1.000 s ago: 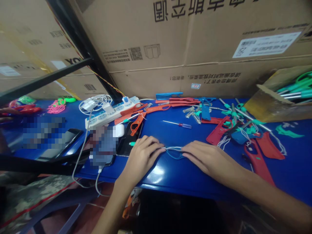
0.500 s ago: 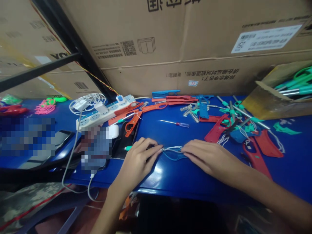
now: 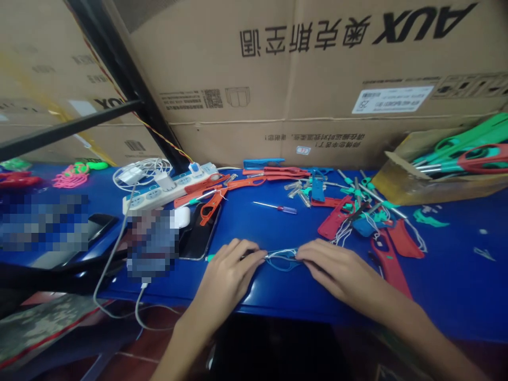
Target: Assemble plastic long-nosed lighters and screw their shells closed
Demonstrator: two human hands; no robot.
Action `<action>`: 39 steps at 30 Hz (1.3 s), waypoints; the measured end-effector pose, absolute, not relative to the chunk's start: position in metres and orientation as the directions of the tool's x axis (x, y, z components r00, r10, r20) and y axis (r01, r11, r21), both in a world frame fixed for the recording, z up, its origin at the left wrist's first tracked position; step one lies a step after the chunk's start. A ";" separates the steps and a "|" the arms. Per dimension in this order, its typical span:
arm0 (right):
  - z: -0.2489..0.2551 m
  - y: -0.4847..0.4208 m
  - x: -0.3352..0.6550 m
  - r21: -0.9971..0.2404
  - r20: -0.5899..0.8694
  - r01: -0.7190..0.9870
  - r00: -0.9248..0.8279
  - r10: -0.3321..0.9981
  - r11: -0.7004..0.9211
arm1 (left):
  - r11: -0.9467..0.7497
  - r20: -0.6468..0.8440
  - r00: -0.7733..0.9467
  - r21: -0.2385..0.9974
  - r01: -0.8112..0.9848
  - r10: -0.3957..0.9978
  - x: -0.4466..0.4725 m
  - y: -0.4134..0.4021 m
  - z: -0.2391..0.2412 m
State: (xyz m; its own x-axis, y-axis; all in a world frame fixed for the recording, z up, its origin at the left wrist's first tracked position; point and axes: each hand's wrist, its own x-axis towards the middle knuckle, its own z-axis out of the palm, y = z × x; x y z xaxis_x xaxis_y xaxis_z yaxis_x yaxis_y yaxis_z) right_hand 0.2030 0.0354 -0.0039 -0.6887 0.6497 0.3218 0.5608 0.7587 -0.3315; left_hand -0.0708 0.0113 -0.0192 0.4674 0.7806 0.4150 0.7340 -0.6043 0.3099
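Note:
My left hand rests on the blue table, fingers curled and pinching one end of a small blue plastic piece with white string. A green-tipped metal rod pokes out from under that hand. My right hand lies on the table just right of the piece, its fingers pressed together on the other end. Both hands meet at the piece near the table's front edge.
Red and blue plastic handle halves, green-tipped rods and a small screwdriver lie scattered behind. A power strip with chargers and phones sit left. A carton of green tools stands right, big cardboard boxes behind.
The camera has tilted up and drifted, so everything sits lower in view. My hands stay on the blue piece, barely moved.

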 end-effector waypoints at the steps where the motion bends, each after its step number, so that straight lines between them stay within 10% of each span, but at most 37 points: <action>1: -0.007 0.033 0.201 -0.322 0.353 0.561 -0.677 0.646 0.763 | -0.603 0.416 0.465 0.310 0.735 0.781 -0.072 0.011 -0.019; 17: -0.015 0.027 0.193 -0.432 0.479 0.491 -0.586 0.654 0.756 | -0.550 0.422 0.368 0.491 0.675 0.829 -0.078 0.006 -0.023; 39: -0.020 0.027 0.190 -0.436 0.525 0.456 -0.571 0.631 0.776 | -0.573 0.330 0.478 0.319 0.755 0.814 -0.049 0.001 -0.004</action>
State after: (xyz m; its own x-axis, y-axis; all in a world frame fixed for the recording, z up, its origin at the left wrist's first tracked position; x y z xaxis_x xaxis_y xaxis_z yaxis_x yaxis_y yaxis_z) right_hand 0.1904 0.0268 -0.0199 -0.5710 0.6311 0.5250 0.4562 0.7756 -0.4363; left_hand -0.0490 0.0007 -0.0037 0.4782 0.8140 0.3298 0.7552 -0.5728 0.3188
